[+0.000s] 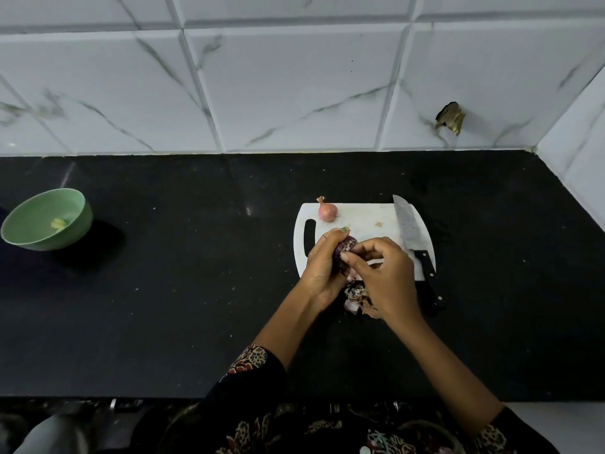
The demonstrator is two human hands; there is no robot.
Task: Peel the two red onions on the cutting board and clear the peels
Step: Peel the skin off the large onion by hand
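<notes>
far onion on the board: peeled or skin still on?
Skin still on. The far onion lies on the cutting board with pale dry skin and its stem tip intact, untouched by both hands.

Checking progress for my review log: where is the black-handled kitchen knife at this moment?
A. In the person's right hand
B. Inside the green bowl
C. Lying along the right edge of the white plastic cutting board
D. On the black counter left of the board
C: the black-handled kitchen knife lies along the right edge of the white plastic cutting board, untouched, while both hands work on a red onion.
</notes>
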